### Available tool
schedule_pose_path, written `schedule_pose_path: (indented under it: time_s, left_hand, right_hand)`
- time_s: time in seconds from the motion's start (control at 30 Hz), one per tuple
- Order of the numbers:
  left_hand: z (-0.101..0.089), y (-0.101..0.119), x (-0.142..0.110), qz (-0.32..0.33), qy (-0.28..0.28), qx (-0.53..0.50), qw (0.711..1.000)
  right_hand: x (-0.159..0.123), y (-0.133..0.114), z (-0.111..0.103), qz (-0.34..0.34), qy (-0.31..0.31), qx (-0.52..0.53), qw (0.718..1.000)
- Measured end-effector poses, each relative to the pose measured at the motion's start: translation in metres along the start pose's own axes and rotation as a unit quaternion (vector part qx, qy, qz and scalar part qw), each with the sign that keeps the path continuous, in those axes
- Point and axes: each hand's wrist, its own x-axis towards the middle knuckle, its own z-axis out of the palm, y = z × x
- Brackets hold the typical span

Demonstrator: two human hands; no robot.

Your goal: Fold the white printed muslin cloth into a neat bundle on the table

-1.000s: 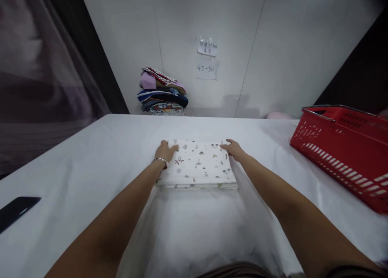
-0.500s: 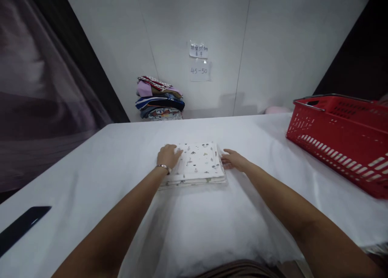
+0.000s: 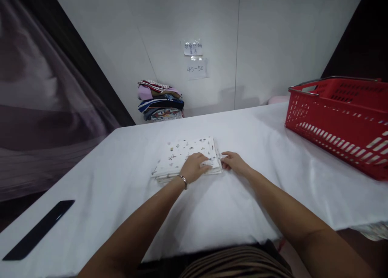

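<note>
A folded white cloth (image 3: 178,156) with small printed plants and animals lies in several layers on the white-covered table (image 3: 136,148). My left hand (image 3: 195,167), with a bracelet at the wrist, rests on the cloth's front right part, fingers stretched out and thumb apart. At the cloth's right edge is my right hand (image 3: 235,163), its fingers curled and closed on the border there. Exactly which layers the right fingertips hold is hard to see.
A red plastic basket (image 3: 339,116) with a metal handle stands at the right. To the left lies a flat dark strip (image 3: 39,229). Folded clothes (image 3: 160,102) are stacked beyond the table's far edge, against the wall with paper signs (image 3: 195,68). A curtain (image 3: 45,108) hangs at left.
My left hand has moved from the cloth's left side to its front right part. The right hand has stayed at the right edge, its fingers now more curled. The camera view has turned slightly.
</note>
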Motion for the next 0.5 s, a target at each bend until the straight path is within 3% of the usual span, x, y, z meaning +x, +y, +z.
schedule_pose_path:
  time_s: [0.2,0.33,0.5]
  left_hand:
    - [0.016,0.014,0.003,0.018,-0.046,0.027,0.998]
    - [0.014,0.015,-0.003,0.017,-0.028,0.039,0.999]
    - [0.019,0.021,-0.013,0.067,-0.024,0.047,0.996]
  right_hand:
    - [-0.011,-0.002,0.002,0.019,-0.050,-0.007,0.999]
    - [-0.014,-0.002,0.000,0.009,-0.068,-0.032,0.997]
    - [-0.016,-0.004,-0.003,0.029,-0.128,-0.065,0.989]
